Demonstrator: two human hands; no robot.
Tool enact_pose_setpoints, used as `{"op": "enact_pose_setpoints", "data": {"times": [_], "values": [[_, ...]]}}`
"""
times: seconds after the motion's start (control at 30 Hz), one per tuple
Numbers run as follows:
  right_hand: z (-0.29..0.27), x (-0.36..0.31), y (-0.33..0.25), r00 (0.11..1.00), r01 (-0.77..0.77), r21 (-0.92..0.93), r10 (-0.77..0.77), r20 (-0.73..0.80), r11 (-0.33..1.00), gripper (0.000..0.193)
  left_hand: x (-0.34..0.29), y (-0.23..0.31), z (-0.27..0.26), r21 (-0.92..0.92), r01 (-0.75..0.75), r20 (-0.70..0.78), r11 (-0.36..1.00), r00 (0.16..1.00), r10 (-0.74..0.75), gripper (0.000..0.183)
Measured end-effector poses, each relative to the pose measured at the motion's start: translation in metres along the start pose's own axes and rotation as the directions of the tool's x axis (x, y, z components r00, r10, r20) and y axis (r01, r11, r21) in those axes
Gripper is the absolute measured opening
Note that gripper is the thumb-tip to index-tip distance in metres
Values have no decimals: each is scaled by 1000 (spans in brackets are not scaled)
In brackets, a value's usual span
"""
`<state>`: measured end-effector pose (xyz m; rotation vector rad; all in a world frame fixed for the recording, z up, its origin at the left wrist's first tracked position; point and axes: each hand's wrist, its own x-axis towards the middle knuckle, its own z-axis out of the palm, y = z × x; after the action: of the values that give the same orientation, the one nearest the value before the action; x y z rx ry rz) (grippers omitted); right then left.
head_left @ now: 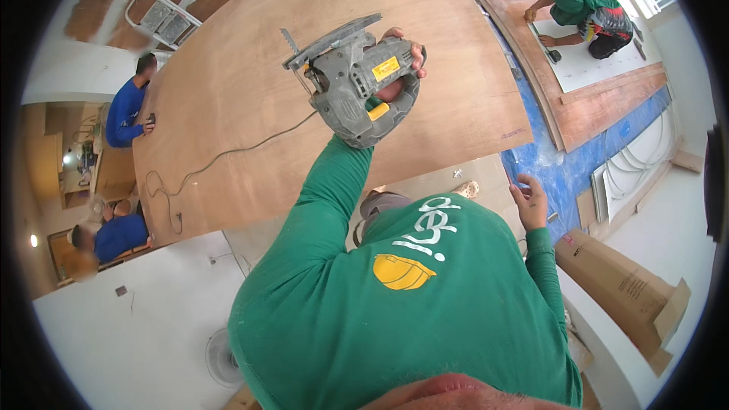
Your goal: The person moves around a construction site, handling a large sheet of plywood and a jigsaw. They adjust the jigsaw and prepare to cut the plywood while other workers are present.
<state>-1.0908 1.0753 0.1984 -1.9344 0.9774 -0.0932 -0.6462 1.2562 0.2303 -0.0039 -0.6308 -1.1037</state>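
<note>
A grey jigsaw (357,80) with yellow parts is held up above a large plywood sheet (250,68). My left hand (416,59) is wrapped round its handle, and some of the fingers are hidden behind the tool. The jigsaw is turned over, with its base plate and short blade toward the upper left. A dark power cord (228,153) runs from near the jigsaw to a loose coil at the sheet's left edge. My right hand (530,201) hangs low to the right, fingers slightly bent and apart, with nothing visible in it.
At the upper right, a person in green (600,23) bends over a white panel (581,61) on stacked boards. Blue sheeting (547,137) covers the floor there. Two people in blue (125,110) are at the left. A cardboard box (615,285) lies lower right; a stepladder (163,19) stands upper left.
</note>
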Motion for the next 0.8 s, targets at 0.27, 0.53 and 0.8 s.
{"op": "enact_pose_setpoints", "data": {"times": [0.27,0.53,0.8], "values": [[-69,51,-73,930,253,72,-263,256,965,52,51,-72,28,346,-108,-128,932,979,161,55],[-41,80,-209,674,584,328,-669,314,742,124,106,-118,29,578,-105,-432,810,802,412,54],[-50,126,-188,714,488,436,-633,299,756,61,162,-101,4,810,-162,-156,564,867,474,48]]}}
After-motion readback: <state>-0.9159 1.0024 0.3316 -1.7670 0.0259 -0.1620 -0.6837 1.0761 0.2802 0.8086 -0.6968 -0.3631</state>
